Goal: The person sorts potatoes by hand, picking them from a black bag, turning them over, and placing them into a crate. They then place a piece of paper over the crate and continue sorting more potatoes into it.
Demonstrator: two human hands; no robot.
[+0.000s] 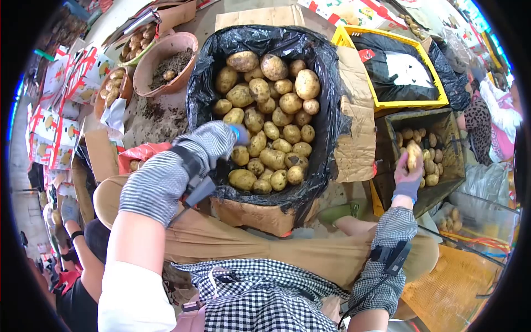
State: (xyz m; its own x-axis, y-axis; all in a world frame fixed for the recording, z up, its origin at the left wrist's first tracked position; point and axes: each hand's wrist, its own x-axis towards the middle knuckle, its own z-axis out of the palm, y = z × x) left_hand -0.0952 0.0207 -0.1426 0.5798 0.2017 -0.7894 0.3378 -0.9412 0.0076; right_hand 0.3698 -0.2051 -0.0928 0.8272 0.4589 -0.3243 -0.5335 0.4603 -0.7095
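Note:
Many soil-smeared potatoes (272,159) fill a box lined with a black plastic bag (323,127) in front of me. My left hand (239,134), in a bluish glove, is over the left side of this box, close to the potatoes. Its fingers are mostly hidden behind the sleeve and the back of the hand, so their grip does not show. Over to the right, my right hand (408,176) in a purple glove grips a long pale potato (412,155). It is above the near left part of a dark crate (451,127), where more potatoes lie.
A yellow crate (438,91) with black plastic stands behind the dark crate. At the upper left are a basin (191,44) with soil and smaller potato containers. Cardboard flaps (354,119) edge the lined box. Another person's arm (86,249) shows at the far left.

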